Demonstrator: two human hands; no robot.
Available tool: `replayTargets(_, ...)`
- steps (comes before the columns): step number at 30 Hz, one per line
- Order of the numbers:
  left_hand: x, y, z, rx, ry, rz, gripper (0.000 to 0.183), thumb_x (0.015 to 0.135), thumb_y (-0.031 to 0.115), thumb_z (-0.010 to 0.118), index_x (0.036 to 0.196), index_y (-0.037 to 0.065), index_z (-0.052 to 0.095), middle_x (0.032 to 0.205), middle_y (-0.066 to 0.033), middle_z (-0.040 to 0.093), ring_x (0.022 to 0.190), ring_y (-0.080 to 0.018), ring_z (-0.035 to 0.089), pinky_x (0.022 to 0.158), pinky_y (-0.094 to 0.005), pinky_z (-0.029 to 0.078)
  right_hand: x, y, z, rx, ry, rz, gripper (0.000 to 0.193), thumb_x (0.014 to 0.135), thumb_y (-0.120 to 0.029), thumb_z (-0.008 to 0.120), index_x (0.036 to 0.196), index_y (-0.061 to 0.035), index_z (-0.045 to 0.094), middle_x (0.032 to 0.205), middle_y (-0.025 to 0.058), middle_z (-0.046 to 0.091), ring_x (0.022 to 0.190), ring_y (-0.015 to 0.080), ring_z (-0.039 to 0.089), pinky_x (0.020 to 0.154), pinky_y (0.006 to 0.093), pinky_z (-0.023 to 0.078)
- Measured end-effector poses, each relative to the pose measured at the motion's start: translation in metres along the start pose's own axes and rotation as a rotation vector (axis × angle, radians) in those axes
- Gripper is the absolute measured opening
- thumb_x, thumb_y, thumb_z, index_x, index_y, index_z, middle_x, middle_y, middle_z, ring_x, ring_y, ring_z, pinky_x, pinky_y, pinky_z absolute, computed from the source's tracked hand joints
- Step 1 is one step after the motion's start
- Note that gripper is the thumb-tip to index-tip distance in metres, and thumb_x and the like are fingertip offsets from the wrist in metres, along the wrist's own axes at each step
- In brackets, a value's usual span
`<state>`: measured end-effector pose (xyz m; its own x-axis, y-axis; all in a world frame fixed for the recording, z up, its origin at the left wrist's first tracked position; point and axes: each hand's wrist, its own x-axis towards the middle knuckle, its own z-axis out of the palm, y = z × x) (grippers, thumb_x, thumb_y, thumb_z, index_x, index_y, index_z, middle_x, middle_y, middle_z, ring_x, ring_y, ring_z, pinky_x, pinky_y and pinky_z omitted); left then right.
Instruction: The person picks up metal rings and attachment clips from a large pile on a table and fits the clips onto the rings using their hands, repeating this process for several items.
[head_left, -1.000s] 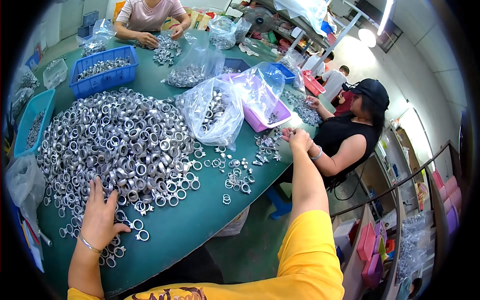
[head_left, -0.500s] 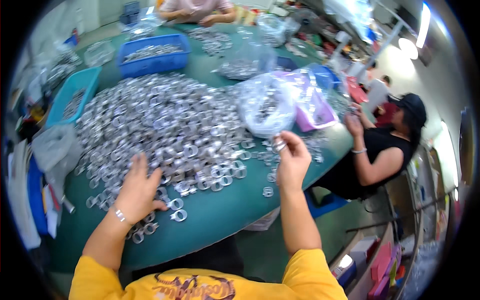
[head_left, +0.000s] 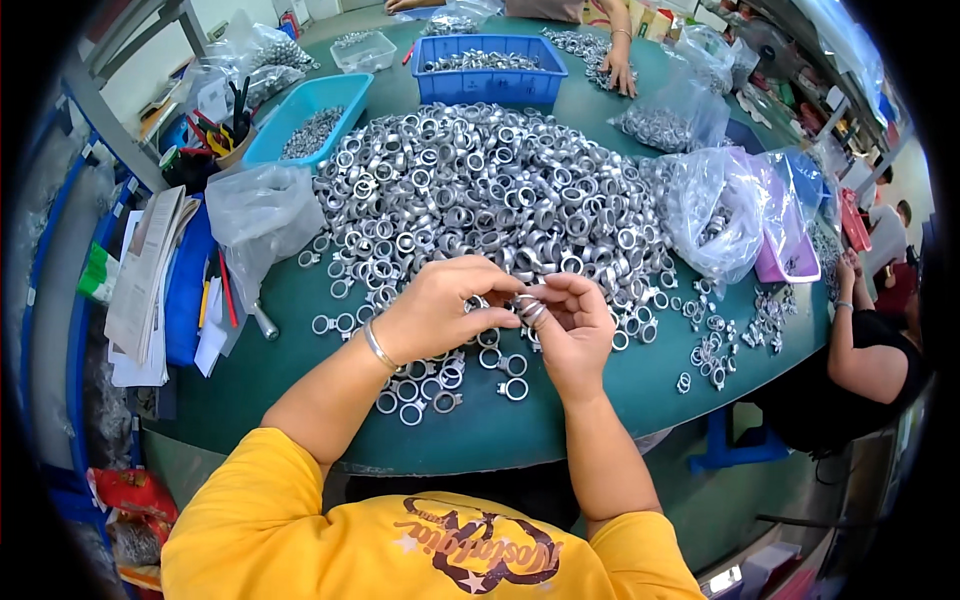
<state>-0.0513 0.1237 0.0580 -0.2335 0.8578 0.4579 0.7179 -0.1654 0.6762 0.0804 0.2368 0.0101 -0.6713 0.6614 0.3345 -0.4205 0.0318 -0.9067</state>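
Note:
Both my hands meet over the near edge of a large heap of silver metal rings (head_left: 480, 190), each ring with a small lug. My right hand (head_left: 578, 335) is closed on metal rings (head_left: 531, 309) at its thumb and fingertips. My left hand (head_left: 435, 305) reaches in from the left, thumb and fingers pinched at the same rings; its fingertips partly hide what they grip. Another ring shows in the gap between its thumb and fingers, and I cannot tell if it is held. Loose rings (head_left: 513, 389) lie on the green table (head_left: 300, 400) below my hands.
Behind the heap stand a blue bin (head_left: 490, 90) and a turquoise tray (head_left: 345, 105) holding metal parts. Clear plastic bags (head_left: 715, 215) and a purple basket (head_left: 790, 262) stand right. Papers (head_left: 150, 270) and pens are left. A co-worker's hand (head_left: 618, 70) is across the table; another person (head_left: 870, 360) sits right.
My left hand has left the heap's near edge and come right to meet my right hand. The right hand has drawn in over the rings. The view has swung left.

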Motion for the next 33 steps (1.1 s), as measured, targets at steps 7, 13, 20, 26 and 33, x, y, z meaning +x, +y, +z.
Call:
replayTargets(7,0.002,-0.005,0.009,-0.123,0.029,-0.13,0.01,0.073,0.003,0.071,0.083,0.001,0.067,0.08,-0.0069,0.065,0.071,-0.0161,0.062,0.063,-0.0263,0.049,0.002,0.009,-0.005,-0.019,-0.03,0.0,0.026,0.079,0.009,0.061,0.104,0.0036,0.054,0.094,0.0121,0.064,0.087,0.0158,0.064,0.073,0.0246,0.052)
replayTargets(13,-0.001,-0.011,0.012,-0.183,0.039,-0.221,0.009,0.074,0.0,0.07,0.082,0.0,0.067,0.081,-0.0062,0.066,0.073,-0.0136,0.063,0.066,-0.0243,0.05,0.001,0.013,-0.006,-0.111,-0.007,0.044,0.016,0.08,0.006,0.064,0.096,0.0049,0.061,0.093,0.0093,0.065,0.08,0.013,0.064,0.069,0.0225,0.052)
replayTargets(20,0.0,-0.014,0.013,-0.527,0.074,-0.528,0.01,0.08,0.0,0.067,0.089,-0.004,0.064,0.085,-0.0083,0.067,0.077,-0.0147,0.065,0.069,-0.0231,0.053,0.002,0.012,-0.004,-0.016,-0.011,0.088,0.013,0.081,0.008,0.062,0.094,0.0045,0.063,0.092,0.0085,0.065,0.079,0.0131,0.064,0.069,0.0226,0.053)
replayTargets(26,0.004,-0.013,0.008,-0.812,0.109,-0.76,0.014,0.081,0.003,0.067,0.091,-0.005,0.062,0.084,-0.0116,0.067,0.071,-0.0174,0.067,0.065,-0.025,0.055,0.003,0.011,-0.007,0.036,0.016,0.129,0.013,0.081,0.008,0.061,0.093,0.0042,0.063,0.09,0.009,0.065,0.078,0.0126,0.064,0.068,0.0223,0.052)
replayTargets(33,0.002,-0.013,0.009,-0.797,0.104,-0.73,0.015,0.079,0.001,0.067,0.093,-0.005,0.063,0.084,-0.0114,0.067,0.073,-0.0168,0.067,0.066,-0.0245,0.055,0.002,0.01,-0.004,-0.044,-0.039,0.15,0.015,0.081,0.007,0.062,0.096,0.006,0.064,0.089,0.0092,0.065,0.078,0.0116,0.063,0.066,0.0208,0.052)
